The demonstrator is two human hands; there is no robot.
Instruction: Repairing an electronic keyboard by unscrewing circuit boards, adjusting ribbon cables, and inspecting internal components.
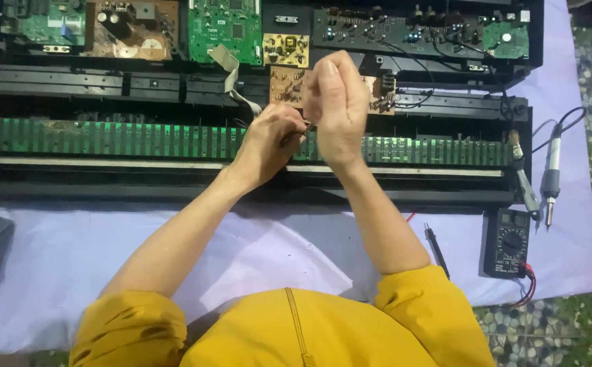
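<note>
both hands meet just above the middle of the frame, over an opened electronic keyboard (106, 146) that lies across the upper half of the picture. the left hand (269, 139) has its fingers curled in a narrow grip around something small and dark at its fingertips; what that thing is cannot be told. the right hand (333, 105) is raised just beside it, back of the hand toward the camera, fingers bunched together and closed; whether its grip holds anything cannot be told, as the fingertips are hidden. the two hands touch or nearly touch. right behind them sits a small brown circuit board (288, 85), partly covered by the right hand, with a yellow board (286, 49) just above it.

along the top of the frame run more boards: a green circuit board (222, 30) in the upper middle, a brown board (133, 28) to its left, and a long dark board (391, 30) to the right. a long green strip of key contacts (106, 138) crosses the frame below them, passing under the hands.

at the right of the frame a soldering iron (551, 173) and a brush (524, 180) lie near the keyboard's end, with a black multimeter (507, 242) below them and a black probe (437, 250) to its left. everything rests on a pale lilac cloth (255, 251). yellow sleeves (432, 309) fill the bottom edge.
</note>
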